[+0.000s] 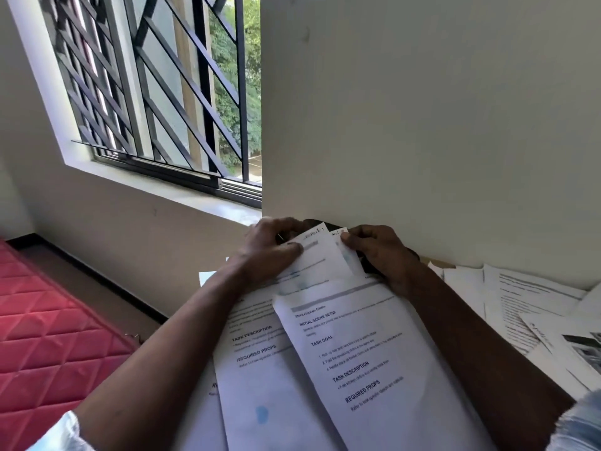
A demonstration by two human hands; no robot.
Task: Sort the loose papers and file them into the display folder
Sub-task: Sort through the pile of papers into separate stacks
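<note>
Beside a black-barred window and a plain white wall, a person's left hand and right hand each pinch the top edges of a fanned sheaf of white printed sheets, with more loose white papers spread just to the right.
</note>
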